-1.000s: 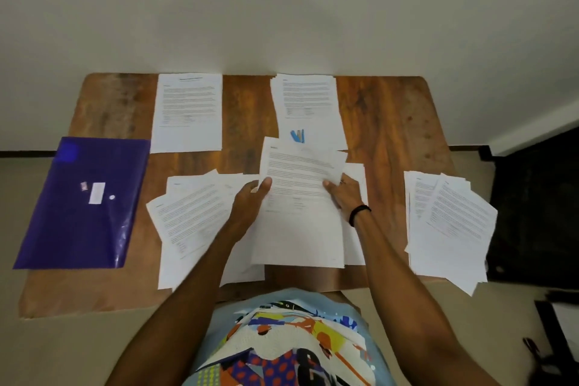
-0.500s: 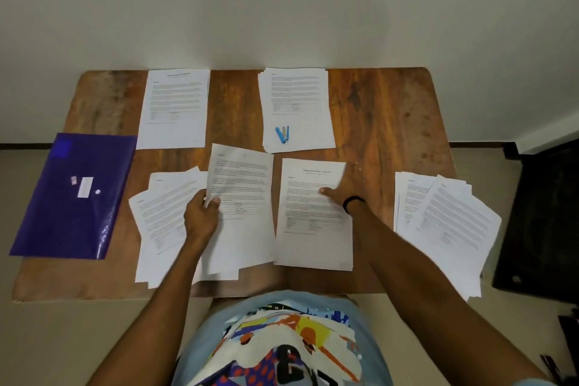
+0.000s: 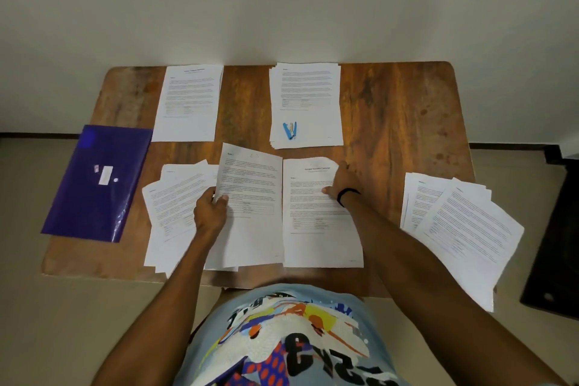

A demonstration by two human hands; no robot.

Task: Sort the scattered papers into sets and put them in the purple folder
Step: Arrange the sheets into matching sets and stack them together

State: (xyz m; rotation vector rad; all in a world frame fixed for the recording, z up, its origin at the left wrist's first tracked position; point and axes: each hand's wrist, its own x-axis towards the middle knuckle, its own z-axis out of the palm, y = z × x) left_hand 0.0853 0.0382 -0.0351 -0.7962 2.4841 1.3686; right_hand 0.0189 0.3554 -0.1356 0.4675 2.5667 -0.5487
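So a second ago you had one printed white sheet (image 3: 250, 207) up in both grips, dead centre. Now your left grip (image 3: 211, 213) has swung it off to the left, thumb pinched over its left edge, and it half overlaps the loose fan of white papers (image 3: 175, 197) there. That uncovered a titled white page (image 3: 319, 229) lying flat on the wooden table (image 3: 391, 122). Your right grip (image 3: 341, 180) is spread on its top right corner, fingers laid flat, pinching nothing.

Reads to me like you're comparing the two to decide which set each joins, so you're mid-sort. The shiny purple plastic folder (image 3: 97, 185) sits at the table's left edge, hanging over a bit.

Hard bits: the print's too small to read, I can't count sheets in any stack or tell if anything's in the folder, and your fingers under the held sheet are hidden.
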